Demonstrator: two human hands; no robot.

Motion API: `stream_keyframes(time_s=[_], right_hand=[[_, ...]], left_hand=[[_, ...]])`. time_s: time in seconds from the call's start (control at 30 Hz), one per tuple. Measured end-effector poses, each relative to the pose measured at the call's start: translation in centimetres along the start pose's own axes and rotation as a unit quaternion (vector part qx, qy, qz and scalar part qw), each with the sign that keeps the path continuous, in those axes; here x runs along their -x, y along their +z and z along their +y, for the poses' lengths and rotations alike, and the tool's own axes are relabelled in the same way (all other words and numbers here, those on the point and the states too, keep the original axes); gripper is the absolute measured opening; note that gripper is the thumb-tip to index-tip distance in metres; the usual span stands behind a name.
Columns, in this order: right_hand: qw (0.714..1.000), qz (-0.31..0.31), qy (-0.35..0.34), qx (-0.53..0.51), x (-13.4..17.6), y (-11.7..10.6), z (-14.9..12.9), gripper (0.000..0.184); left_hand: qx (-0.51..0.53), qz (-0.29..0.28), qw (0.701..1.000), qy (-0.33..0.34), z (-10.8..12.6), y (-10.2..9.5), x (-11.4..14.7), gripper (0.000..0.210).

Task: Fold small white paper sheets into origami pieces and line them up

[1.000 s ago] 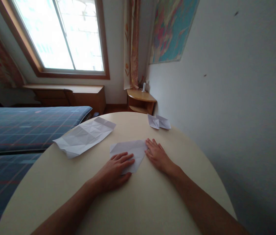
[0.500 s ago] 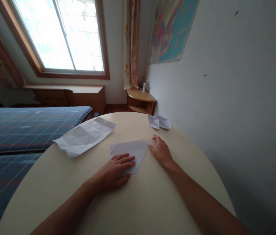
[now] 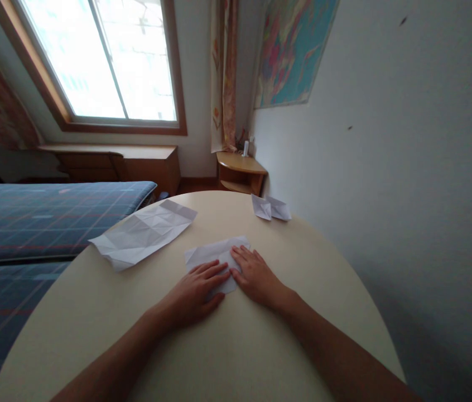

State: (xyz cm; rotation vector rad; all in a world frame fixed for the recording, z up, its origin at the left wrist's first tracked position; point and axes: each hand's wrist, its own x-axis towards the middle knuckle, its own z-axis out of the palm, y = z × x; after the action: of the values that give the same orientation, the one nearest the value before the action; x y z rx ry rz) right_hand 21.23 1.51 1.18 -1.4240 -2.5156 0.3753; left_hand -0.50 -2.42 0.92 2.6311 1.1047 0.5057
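A folded sheet of white paper lies on the round cream table in front of me. My left hand rests flat over its near left part, fingers stretched out and pointing right. On its right part lies my right hand, fingers extended and pressing on the paper. The fingertips of both hands come close together near the paper's middle. Both hands hide much of the sheet's near side.
A larger creased white sheet lies at the table's left edge. At the far right stands a folded paper boat-like shape. A bed with a blue plaid cover is at the left, and a white wall at the right.
My right hand has moved left from the bare table onto the paper. The paper's right corner now appears folded in under it. My left hand has stayed nearly still.
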Motion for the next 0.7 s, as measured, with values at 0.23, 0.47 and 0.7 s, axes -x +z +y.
stream_keyframes(time_s=[0.23, 0.47, 0.7], right_hand=[[0.998, -0.034, 0.045, 0.010, -0.2, -0.8, 1.2, 0.059], [0.998, 0.001, 0.054, 0.009, -0.4, -1.1, 1.7, 0.049], [0.999, 0.035, -0.003, -0.005, -0.4, -0.9, 2.0, 0.042]], left_hand=[[0.029, -0.007, 0.999, 0.033, 0.3, -0.6, 0.2, 0.051], [0.052, 0.020, 0.997, 0.049, 0.5, -0.5, 0.0, 0.040], [0.047, 0.058, 0.997, 0.006, 0.5, -0.8, -0.1, 0.031]])
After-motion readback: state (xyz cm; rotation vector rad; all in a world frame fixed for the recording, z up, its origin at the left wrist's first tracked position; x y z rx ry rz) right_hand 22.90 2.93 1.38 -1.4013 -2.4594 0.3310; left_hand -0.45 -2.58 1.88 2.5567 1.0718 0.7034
